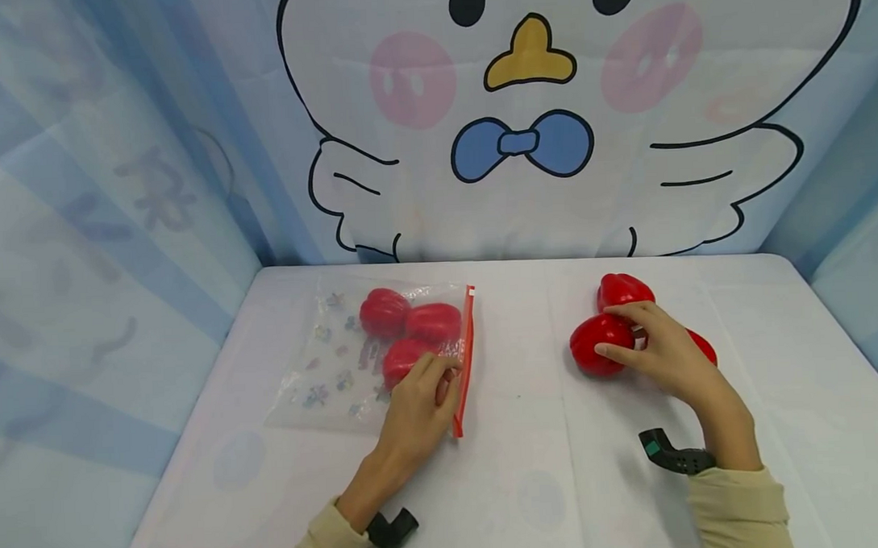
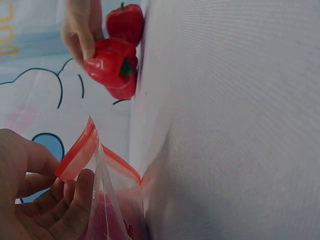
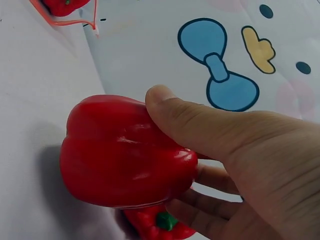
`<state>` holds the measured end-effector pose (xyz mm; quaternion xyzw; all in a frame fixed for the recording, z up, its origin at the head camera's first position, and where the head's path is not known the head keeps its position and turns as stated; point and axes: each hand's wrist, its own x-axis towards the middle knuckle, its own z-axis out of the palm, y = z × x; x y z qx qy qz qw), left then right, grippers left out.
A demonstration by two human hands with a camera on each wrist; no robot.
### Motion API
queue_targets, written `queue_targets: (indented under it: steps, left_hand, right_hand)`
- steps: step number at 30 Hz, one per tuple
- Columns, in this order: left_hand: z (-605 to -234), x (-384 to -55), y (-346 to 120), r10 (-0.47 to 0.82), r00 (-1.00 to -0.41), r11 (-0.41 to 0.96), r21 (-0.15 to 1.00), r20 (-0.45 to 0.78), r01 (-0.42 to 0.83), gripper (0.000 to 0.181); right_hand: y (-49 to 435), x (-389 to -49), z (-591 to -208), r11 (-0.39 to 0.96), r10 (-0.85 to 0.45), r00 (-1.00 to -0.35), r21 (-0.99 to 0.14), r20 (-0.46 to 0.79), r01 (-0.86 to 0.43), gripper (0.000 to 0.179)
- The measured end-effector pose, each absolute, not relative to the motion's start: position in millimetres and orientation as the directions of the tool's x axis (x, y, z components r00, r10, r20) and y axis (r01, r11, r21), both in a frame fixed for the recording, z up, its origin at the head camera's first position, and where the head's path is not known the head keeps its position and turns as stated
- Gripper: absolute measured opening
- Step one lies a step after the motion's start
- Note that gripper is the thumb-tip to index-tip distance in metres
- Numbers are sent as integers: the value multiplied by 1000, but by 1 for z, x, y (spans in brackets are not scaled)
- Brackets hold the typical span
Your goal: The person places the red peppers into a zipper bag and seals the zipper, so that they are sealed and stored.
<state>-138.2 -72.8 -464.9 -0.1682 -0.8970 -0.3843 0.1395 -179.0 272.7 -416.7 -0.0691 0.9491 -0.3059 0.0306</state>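
Note:
My left hand (image 1: pixel 418 408) pinches the red zip edge (image 2: pixel 80 150) of a clear plastic zip bag (image 1: pixel 335 407) between thumb and fingers. In the left wrist view, the bag's mouth gapes at that edge. Three red bell peppers (image 1: pixel 435 322) lie inside the bag, the nearest partly behind the left hand. On the right, my right hand (image 1: pixel 667 351) grips another red bell pepper (image 3: pixel 125 155), thumb on one side and fingers on the other. Close behind the held one is a bell pepper (image 1: pixel 623 290), and one more (image 1: pixel 703 347) is partly hidden by the right hand.
A white cloth covers the table (image 1: pixel 519 497), whose far edge meets a backdrop (image 1: pixel 422 210) printed with a cartoon figure. A pale blue curtain (image 1: pixel 85 319) hangs along the left side. Black wrist mounts (image 1: pixel 678 455) stick out beside both wrists.

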Motion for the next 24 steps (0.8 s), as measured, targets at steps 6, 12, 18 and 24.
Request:
queue_targets:
  steps: [6,12,18,24]
  left_hand:
    - [-464,-138,-73,195,-904,643,646,381,411,19]
    - [-463,-138,-73,199,-899,639,644,390,421,18]
    - [-462,-138,-73,203,-899,628,653,388,423,18]
    - [-462,-137,-74,198,-902,632,653,385,417,18]
  right_hand:
    - [270,-179,-420,773,-165,-985,-627,-47,-99,73]
    - [267,-179,-421,773,-159,-985,-628,-63,-84,75]
    - [265,-180,-420,777,-160,-984,-625,-83,-73,75]
    - [267,-182,-420,792,-165,-981,-606,-98,-73,77]
